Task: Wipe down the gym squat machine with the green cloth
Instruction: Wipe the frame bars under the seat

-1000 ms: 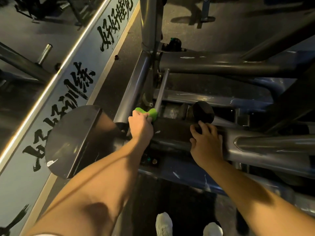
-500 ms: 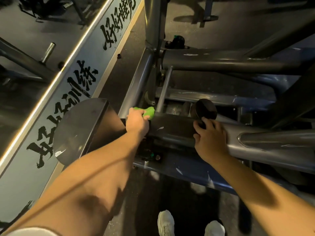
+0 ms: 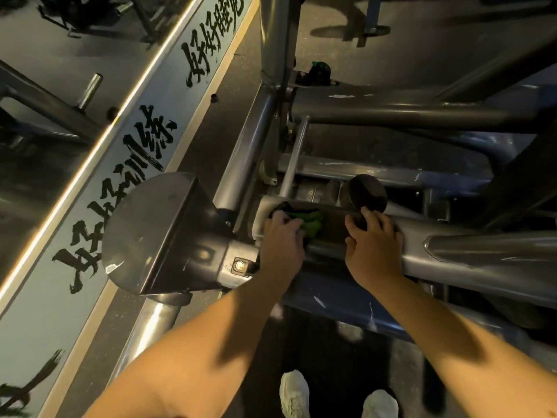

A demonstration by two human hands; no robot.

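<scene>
On the near end of the squat machine's thick grey frame tube [image 3: 452, 251], your left hand [image 3: 281, 236] is gripping the bunched green cloth [image 3: 312, 221], fingers curled over it, and is pressing it against the tube's upper face. The cloth is showing just right of your knuckles, between your two hands. Your right hand [image 3: 373, 245] is resting on the same tube just beside the cloth, fingers spread over the top and holding nothing. Its fingertips are reaching the lower edge of a round black end cap [image 3: 366, 191]; contact cannot be told. The hands are sitting near each other, not touching. Left of your left hand, a dark wedge-shaped metal cover [image 3: 162, 233] is sitting on the frame, with a bolt [image 3: 239, 264] just beside your wrist. Beyond it, a pale floor strip [image 3: 144, 146] with black brush characters is running diagonally. Your white shoes [image 3: 294, 393] are showing at the bottom edge.
</scene>
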